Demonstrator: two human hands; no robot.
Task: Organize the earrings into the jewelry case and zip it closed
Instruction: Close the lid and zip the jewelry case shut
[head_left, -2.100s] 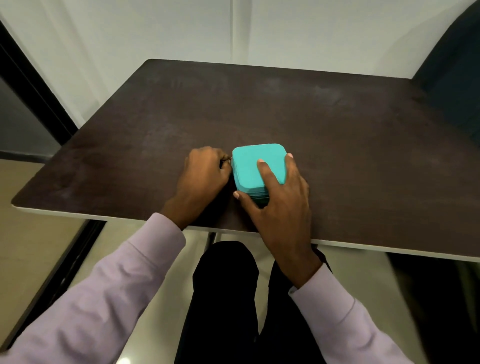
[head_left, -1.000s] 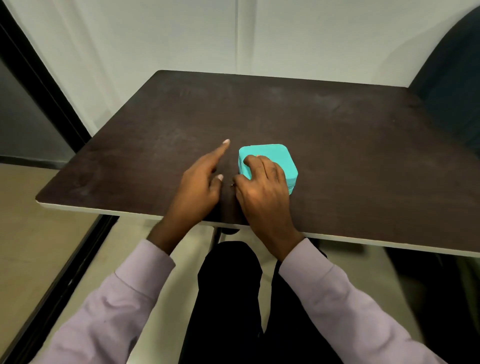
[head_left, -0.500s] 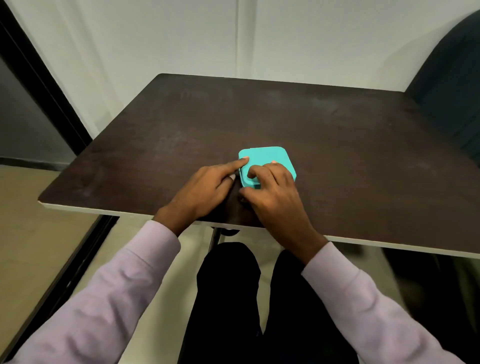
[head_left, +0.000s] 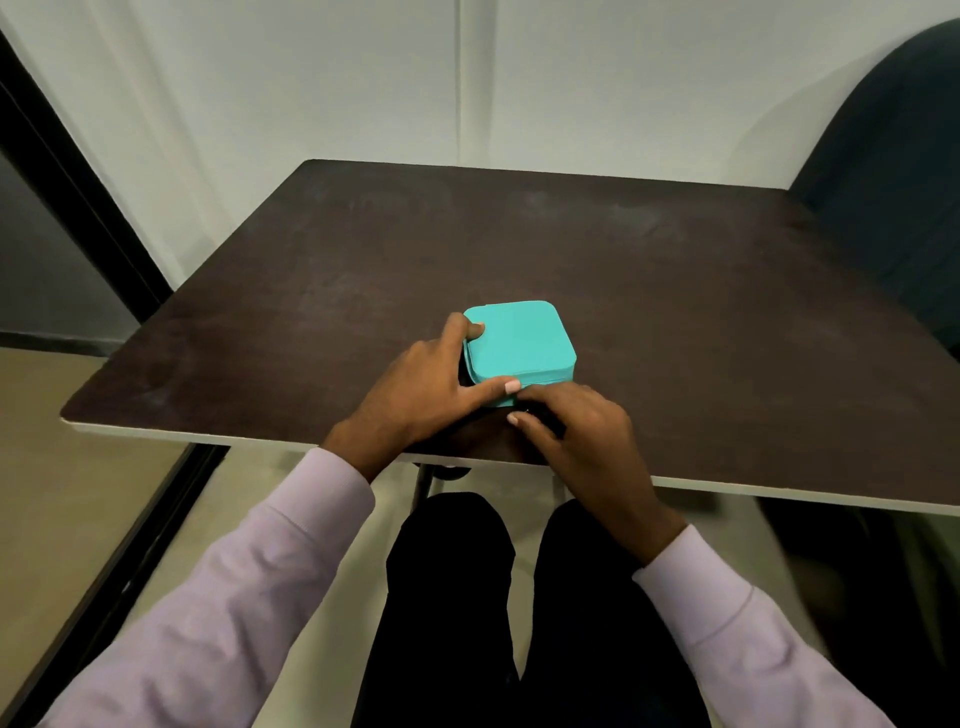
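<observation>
Wall: I see a plain white wall (head_left: 311, 78) behind.
Table: dark brown table (head_left: 675, 312), pale edge.
Chair: dark chair (head_left: 893, 156), far right.
Floor: beige floor (head_left: 47, 467), left.

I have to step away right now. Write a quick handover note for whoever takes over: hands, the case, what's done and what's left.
Left hand: grips the near-left corner of the teal jewelry case, steadying it.
Right hand: fingers pinched at the case's near edge, seemingly on the zipper pull; the pull itself is too small to confirm.
Case: lid down, on the dark table near its front edge.
Done: no earrings in sight.
Left: finish zipping, check it is closed.
</observation>
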